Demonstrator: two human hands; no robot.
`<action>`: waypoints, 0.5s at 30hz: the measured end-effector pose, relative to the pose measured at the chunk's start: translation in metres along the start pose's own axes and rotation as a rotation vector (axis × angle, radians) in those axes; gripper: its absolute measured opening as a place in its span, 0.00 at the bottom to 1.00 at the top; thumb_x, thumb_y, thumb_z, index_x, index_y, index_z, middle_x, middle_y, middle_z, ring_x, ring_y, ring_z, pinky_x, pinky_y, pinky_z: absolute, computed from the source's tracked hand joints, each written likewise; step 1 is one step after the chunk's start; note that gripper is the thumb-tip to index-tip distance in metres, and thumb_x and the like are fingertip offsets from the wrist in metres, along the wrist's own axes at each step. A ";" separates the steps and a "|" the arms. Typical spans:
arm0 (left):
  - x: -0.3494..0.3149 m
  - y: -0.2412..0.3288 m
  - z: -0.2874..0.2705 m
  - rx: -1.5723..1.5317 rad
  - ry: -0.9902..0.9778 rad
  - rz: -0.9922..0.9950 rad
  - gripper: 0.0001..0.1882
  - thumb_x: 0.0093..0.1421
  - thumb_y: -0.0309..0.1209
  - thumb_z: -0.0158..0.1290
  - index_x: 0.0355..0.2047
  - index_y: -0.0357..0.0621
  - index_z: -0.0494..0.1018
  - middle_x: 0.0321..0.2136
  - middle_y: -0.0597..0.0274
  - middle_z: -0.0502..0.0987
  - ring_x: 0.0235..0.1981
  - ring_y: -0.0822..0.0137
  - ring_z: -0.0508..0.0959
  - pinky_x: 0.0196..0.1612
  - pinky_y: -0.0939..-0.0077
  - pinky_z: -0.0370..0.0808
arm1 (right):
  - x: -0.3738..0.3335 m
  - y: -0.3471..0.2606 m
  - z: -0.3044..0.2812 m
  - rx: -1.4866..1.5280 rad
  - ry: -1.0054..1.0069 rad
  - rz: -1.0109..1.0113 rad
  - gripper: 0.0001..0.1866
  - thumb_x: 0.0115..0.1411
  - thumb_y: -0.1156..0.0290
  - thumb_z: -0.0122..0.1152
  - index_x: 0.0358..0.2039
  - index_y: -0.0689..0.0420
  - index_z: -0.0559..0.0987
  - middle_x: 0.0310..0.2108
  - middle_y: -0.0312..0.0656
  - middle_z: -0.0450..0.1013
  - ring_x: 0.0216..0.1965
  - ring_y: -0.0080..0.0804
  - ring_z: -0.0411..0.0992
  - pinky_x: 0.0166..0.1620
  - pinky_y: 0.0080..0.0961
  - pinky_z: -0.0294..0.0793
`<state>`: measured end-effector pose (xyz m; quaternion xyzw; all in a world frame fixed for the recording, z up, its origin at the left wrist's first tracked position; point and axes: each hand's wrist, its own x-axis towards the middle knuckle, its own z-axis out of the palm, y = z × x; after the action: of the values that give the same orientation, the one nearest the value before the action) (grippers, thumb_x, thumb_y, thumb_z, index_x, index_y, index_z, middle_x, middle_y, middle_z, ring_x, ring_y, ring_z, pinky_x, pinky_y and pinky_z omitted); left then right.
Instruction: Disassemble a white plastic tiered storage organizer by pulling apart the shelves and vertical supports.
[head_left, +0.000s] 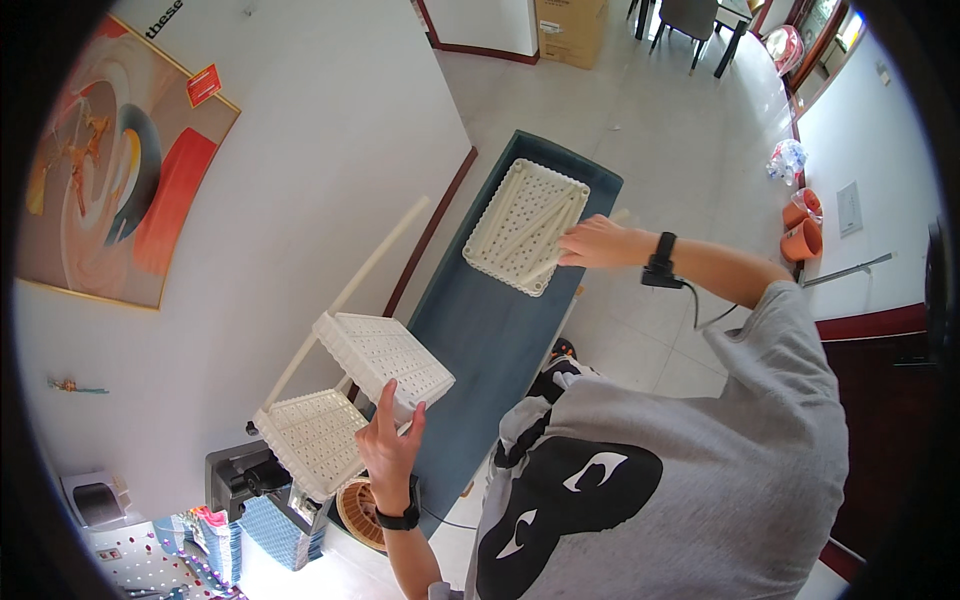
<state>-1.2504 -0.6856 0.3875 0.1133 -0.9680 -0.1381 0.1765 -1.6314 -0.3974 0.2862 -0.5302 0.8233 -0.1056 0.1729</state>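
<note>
My left hand [390, 445] grips the near corner of a cream perforated plastic shelf [385, 355], with the index finger stretched along its side. Below and left is a second perforated shelf [312, 440], joined to the first by a cream tube [292, 372]. Another tube [378, 255] rises from the upper shelf's far corner. On the bench, a third perforated shelf [490, 225] lies with several loose tubes [535, 225] across it. Over its right edge, my right hand [600, 243] is closed around a cream tube [541, 270]; its fingertips are partly hidden.
The shelf and tubes rest on a long blue-grey bench [465, 330] beside the white wall. A wicker basket [358, 515] and a black-and-grey device [235, 480] stand near the lower shelf. A framed picture [120, 165] hangs left; orange pots [800, 240] stand at the far right.
</note>
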 end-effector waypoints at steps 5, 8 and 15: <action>0.001 0.017 0.012 0.014 -0.051 0.005 0.30 0.56 0.35 0.68 0.56 0.39 0.72 0.29 0.51 0.84 0.23 0.55 0.84 0.24 0.68 0.80 | 0.056 0.039 0.036 -0.224 0.241 -0.222 0.08 0.58 0.66 0.62 0.37 0.54 0.79 0.37 0.41 0.74 0.49 0.38 0.72 0.58 0.42 0.65; -0.004 0.024 0.015 0.004 -0.030 -0.060 0.37 0.56 0.36 0.68 0.61 0.36 0.66 0.22 0.54 0.80 0.18 0.57 0.81 0.22 0.68 0.77 | 0.076 0.029 0.027 -0.299 0.414 -0.305 0.08 0.58 0.69 0.61 0.38 0.54 0.78 0.38 0.41 0.74 0.47 0.40 0.72 0.57 0.43 0.66; -0.024 0.045 0.026 0.066 0.064 -0.157 0.59 0.50 0.42 0.73 0.69 0.26 0.47 0.25 0.52 0.79 0.28 0.56 0.81 0.35 0.67 0.77 | 0.116 -0.081 -0.083 0.273 0.932 -0.384 0.08 0.63 0.70 0.58 0.39 0.59 0.76 0.38 0.47 0.75 0.38 0.49 0.74 0.41 0.41 0.73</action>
<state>-1.2459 -0.6310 0.3709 0.1989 -0.9540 -0.1158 0.1923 -1.6405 -0.5373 0.3716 -0.5410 0.6796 -0.4665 -0.1668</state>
